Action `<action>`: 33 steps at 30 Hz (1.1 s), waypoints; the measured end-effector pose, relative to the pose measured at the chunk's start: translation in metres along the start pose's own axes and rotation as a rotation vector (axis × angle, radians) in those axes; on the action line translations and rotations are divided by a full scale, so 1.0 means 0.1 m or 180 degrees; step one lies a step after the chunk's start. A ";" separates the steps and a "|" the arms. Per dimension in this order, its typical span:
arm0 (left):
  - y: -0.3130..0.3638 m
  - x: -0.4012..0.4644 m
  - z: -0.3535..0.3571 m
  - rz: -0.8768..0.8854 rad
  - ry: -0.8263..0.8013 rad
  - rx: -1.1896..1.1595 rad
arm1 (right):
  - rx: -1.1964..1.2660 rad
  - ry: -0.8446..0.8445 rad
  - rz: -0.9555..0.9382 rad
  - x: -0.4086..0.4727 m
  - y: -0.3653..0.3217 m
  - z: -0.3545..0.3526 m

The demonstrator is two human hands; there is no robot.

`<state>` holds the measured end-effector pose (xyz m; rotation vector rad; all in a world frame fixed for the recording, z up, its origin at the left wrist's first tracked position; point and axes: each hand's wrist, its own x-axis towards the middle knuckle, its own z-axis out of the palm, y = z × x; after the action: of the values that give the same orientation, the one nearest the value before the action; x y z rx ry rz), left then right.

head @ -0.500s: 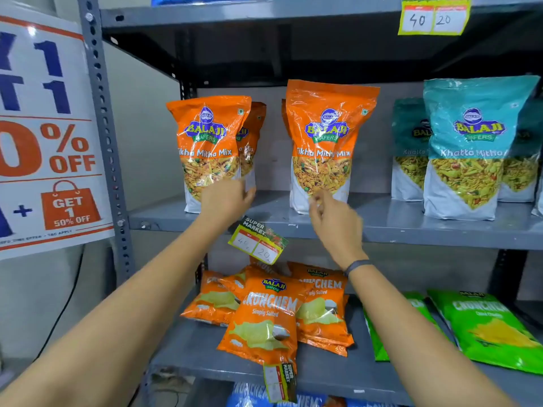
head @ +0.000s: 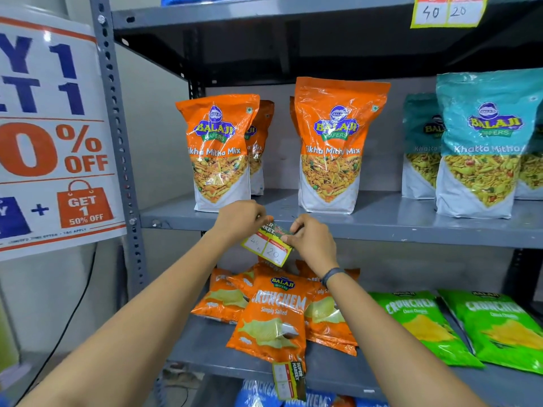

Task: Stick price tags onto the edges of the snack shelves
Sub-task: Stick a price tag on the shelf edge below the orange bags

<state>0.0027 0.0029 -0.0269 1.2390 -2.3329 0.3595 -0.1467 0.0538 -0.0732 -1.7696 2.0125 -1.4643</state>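
Both hands pinch the price tag [head: 268, 244] at the middle shelf's front edge [head: 411, 235]: the left hand [head: 239, 220] at its ten o'clock corner, the right hand [head: 311, 240] at three o'clock. It looks light, thin and floppy, so its edges are probably the best hold.
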 end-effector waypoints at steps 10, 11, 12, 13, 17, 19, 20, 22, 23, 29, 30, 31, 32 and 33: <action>-0.14 -0.05 0.05 0.0135 -0.0086 -0.0437 | 0.0286 -0.0118 -0.0243 0.01 0.06 -0.01; -0.16 -0.08 0.05 0.0192 -0.0059 -0.0528 | 0.0290 -0.0119 -0.0306 0.01 0.06 -0.01; -0.18 -0.11 0.05 0.0264 -0.0022 -0.0582 | 0.0273 -0.0114 -0.0366 0.00 0.07 -0.01; -0.19 -0.14 0.05 0.0332 0.0015 -0.0579 | 0.0224 -0.0096 -0.0416 -0.01 0.07 0.00; -0.17 -0.24 0.13 0.0427 0.0277 -0.0235 | -0.0051 0.0128 -0.0574 -0.06 0.08 0.05; -0.18 -0.25 0.17 0.0446 0.0457 -0.0162 | -0.0094 0.0220 -0.0592 -0.07 0.09 0.07; -0.18 -0.26 0.18 0.0450 0.0502 -0.0160 | -0.0097 0.0238 -0.0589 -0.07 0.08 0.07; -0.17 -0.27 0.18 0.0438 0.0546 -0.0200 | -0.0101 0.0234 -0.0534 -0.07 0.07 0.08; -0.16 -0.27 0.18 0.0425 0.0554 -0.0233 | -0.0102 0.0246 -0.0489 -0.06 0.06 0.07; -0.13 -0.21 0.15 0.0192 0.0646 -0.0456 | -0.0028 0.0541 -0.0426 -0.01 0.00 0.00; -0.12 -0.19 0.15 0.0131 0.0644 -0.0476 | -0.0044 0.0555 -0.0413 0.00 -0.01 0.00; -0.11 -0.18 0.15 0.0080 0.0640 -0.0480 | -0.0067 0.0563 -0.0399 0.01 -0.01 0.00; -0.11 -0.17 0.15 0.0038 0.0636 -0.0486 | -0.0098 0.0571 -0.0387 0.01 -0.02 0.00; -0.11 -0.16 0.15 0.0004 0.0636 -0.0496 | -0.0129 0.0578 -0.0377 0.02 -0.02 0.01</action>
<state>0.0149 0.0017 -0.0478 1.0761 -2.1480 0.2822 -0.1457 0.0520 -0.0714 -1.8632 2.0656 -1.6876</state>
